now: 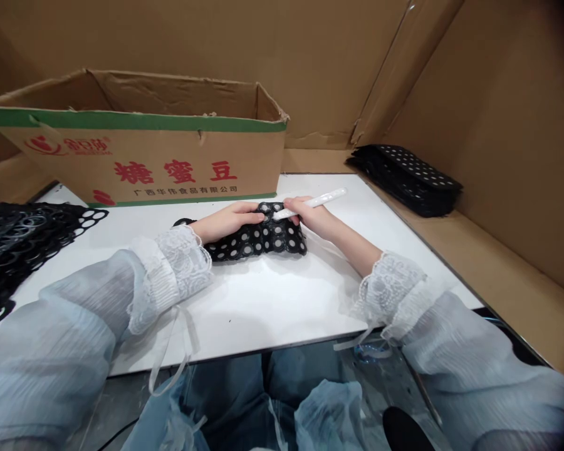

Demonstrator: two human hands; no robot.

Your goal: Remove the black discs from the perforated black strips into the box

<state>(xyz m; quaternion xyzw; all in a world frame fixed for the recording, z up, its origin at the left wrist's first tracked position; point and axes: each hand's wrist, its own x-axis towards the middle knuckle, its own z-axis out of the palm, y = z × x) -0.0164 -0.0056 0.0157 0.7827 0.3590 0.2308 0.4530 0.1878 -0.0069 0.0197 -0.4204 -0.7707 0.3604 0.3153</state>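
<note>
On the white table lies a black sheet with rows of round pale spots or holes. My left hand rests on its upper left part, fingers together, pressing or gripping it; what lies under the palm is hidden. Between the fingers of my right hand is a white pen-like stick. The stick slants down to the left, its lower tip at the upper part of the black sheet. Whether the tip touches the sheet is hard to tell.
A cardboard box with red lettering stands at the back left. Black pieces with round holes are heaped at the left edge. At the back right is a stack of black dotted pieces. Cardboard walls enclose the back and right.
</note>
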